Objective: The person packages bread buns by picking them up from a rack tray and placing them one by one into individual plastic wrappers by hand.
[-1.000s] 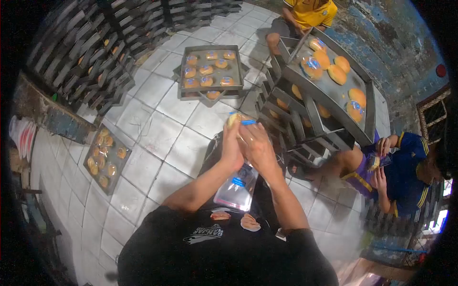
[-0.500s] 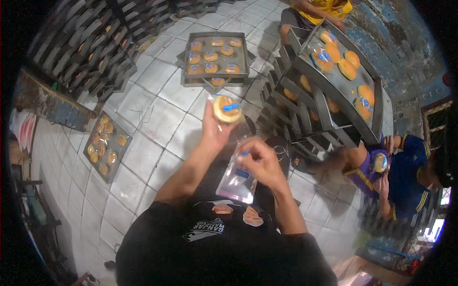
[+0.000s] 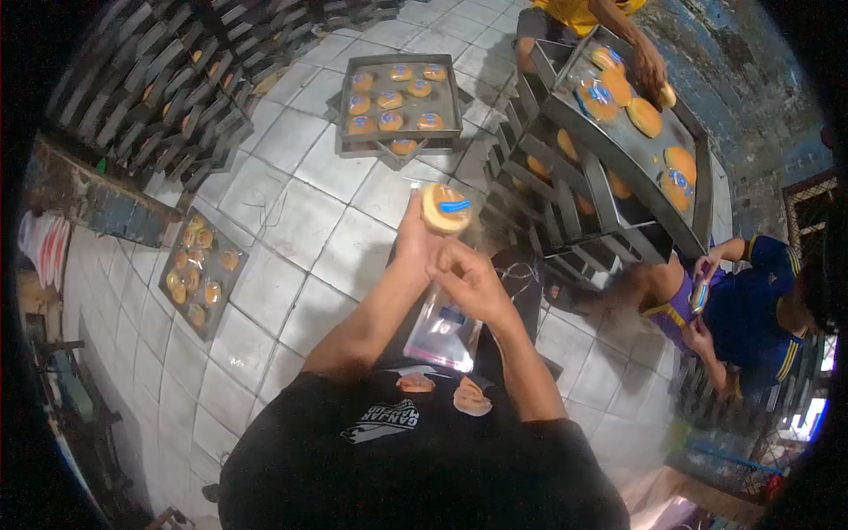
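Note:
My left hand (image 3: 412, 240) is closed around a round golden bun (image 3: 440, 217) in a clear wrapper with a blue printed label, held up in front of my body. Close against the left hand, just below the bun, is my right hand (image 3: 470, 281). Its fingers are curled into a pinch, and what lies between them cannot be made out. Beneath the right hand, on my lap, rests a stack of clear plastic bags (image 3: 439, 340), its upper part hidden by that hand.
Ahead on the tiled floor stands a metal tray (image 3: 401, 134) of wrapped buns. At right is a tall tray stack (image 3: 609, 190); a co-worker's hand (image 3: 651, 71) reaches over its top tray. Another person (image 3: 751, 291) holds a wrapped bun. A tray (image 3: 221, 296) lies left.
My right hand has moved up from the bags to my left hand. The left hand and bun have shifted slightly right and down. A co-worker's hand now holds a bun above the top tray.

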`<state>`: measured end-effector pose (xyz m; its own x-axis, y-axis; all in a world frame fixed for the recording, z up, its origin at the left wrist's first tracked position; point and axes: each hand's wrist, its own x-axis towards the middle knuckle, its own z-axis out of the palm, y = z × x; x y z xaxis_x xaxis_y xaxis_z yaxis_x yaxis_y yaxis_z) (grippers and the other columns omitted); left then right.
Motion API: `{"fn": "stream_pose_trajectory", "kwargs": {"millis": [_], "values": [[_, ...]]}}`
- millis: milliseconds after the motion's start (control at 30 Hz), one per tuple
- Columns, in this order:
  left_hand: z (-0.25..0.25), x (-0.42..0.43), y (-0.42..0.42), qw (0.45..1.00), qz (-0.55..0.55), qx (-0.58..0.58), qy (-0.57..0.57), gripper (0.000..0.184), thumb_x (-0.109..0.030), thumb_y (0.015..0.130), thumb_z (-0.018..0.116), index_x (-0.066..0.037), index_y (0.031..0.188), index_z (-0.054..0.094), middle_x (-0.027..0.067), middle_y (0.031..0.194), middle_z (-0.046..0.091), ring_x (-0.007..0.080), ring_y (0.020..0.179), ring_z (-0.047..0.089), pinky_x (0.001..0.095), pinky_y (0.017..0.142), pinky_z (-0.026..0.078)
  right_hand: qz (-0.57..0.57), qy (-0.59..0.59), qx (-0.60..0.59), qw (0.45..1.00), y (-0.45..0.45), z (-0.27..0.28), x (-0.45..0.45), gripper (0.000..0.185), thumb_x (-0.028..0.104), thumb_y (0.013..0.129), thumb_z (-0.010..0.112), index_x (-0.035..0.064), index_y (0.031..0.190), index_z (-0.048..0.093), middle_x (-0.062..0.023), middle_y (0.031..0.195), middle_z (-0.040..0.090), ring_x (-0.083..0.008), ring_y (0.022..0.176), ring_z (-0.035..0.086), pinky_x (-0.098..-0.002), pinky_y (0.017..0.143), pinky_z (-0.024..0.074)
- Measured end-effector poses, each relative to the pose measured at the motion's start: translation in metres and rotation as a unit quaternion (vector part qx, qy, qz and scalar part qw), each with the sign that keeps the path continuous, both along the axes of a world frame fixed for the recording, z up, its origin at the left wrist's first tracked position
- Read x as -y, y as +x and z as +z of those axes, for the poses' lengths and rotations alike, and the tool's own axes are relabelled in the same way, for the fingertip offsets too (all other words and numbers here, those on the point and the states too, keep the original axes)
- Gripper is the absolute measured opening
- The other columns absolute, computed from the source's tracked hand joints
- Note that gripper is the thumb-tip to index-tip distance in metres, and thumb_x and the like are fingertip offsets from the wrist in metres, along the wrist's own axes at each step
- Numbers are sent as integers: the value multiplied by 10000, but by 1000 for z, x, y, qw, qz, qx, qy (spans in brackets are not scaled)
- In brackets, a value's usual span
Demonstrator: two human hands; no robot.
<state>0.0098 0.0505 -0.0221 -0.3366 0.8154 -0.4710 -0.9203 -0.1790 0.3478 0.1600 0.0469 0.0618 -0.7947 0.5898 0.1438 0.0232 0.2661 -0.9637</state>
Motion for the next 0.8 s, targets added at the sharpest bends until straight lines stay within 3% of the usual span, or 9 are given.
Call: {"fn": "stream_pose_trajectory", "kwargs": {"millis": [133, 233, 367, 500, 567, 633, 700, 767, 800], "values": [[18, 11, -34, 999, 28, -36, 28, 538, -510, 1110, 350, -74, 1344, 560, 120, 1316, 632, 285, 1216, 617, 483, 1090, 482, 272, -185, -59, 943, 41, 30, 9, 218, 89, 903, 779, 73, 815, 580, -11, 904, 635, -114, 785, 610, -318, 739, 527], [34, 23, -33, 995, 77, -64, 10, 542, -510, 1111, 334, -79, 1348, 563, 116, 1323, 633, 278, 1232, 609, 474, 1095, 477, -68, -236, -5, 969, 23, 24, 7, 194, 67, 905, 758, 40, 828, 581, -30, 935, 655, -149, 816, 633, -330, 768, 562], [21, 4, 7, 999, 45, -9, 4, 565, -522, 1107, 327, -75, 1374, 547, 122, 1327, 631, 282, 1259, 589, 482, 1118, 453, -5, 50, 3, 999, -1, -7, 2, 216, 21, 885, 746, 55, 837, 538, -37, 965, 636, -94, 711, 509, -284, 651, 442], [10, 13, -28, 998, 63, -16, -10, 564, -517, 1110, 328, -70, 1376, 546, 124, 1329, 633, 289, 1263, 590, 481, 1112, 457, 327, -334, -96, 879, 50, 31, 16, 282, 42, 907, 746, 35, 783, 492, -56, 923, 645, -98, 721, 533, -258, 638, 442], [8, 20, -46, 996, 66, -57, 18, 569, -509, 1112, 328, -60, 1395, 534, 127, 1345, 627, 289, 1274, 586, 483, 1112, 458, 299, -377, -47, 875, 49, 36, 10, 259, 57, 910, 762, 26, 808, 526, -52, 939, 655, -103, 763, 558, -253, 667, 471], [31, 24, -22, 994, 78, -72, 4, 565, -504, 1114, 327, -61, 1392, 540, 122, 1340, 629, 279, 1262, 594, 469, 1106, 462, -92, -65, 74, 991, 30, 18, 5, 202, 42, 909, 759, 20, 850, 567, -57, 943, 662, -97, 766, 557, -239, 689, 482], [42, 20, 1, 998, 64, -21, -18, 542, -495, 1113, 341, -71, 1372, 559, 114, 1339, 628, 263, 1248, 602, 447, 1098, 466, -102, -133, 18, 986, 13, 12, 10, 130, 53, 934, 695, 15, 876, 586, -36, 928, 634, -100, 770, 596, -295, 674, 506], [24, 14, 9, 998, 58, -2, 27, 527, -500, 1111, 361, -78, 1339, 578, 110, 1304, 645, 254, 1216, 618, 434, 1082, 475, -14, 131, 15, 991, 5, -5, 4, 150, 52, 933, 702, 19, 876, 568, -33, 935, 647, -92, 771, 576, -283, 669, 488], [29, 12, 7, 998, 59, -25, 19, 525, -501, 1110, 368, -75, 1332, 580, 109, 1284, 654, 254, 1193, 629, 437, 1068, 486, 21, -34, 47, 998, 15, 1, 7, 180, 40, 926, 711, 24, 854, 547, -25, 935, 661, -97, 779, 562, -268, 674, 463]]}}
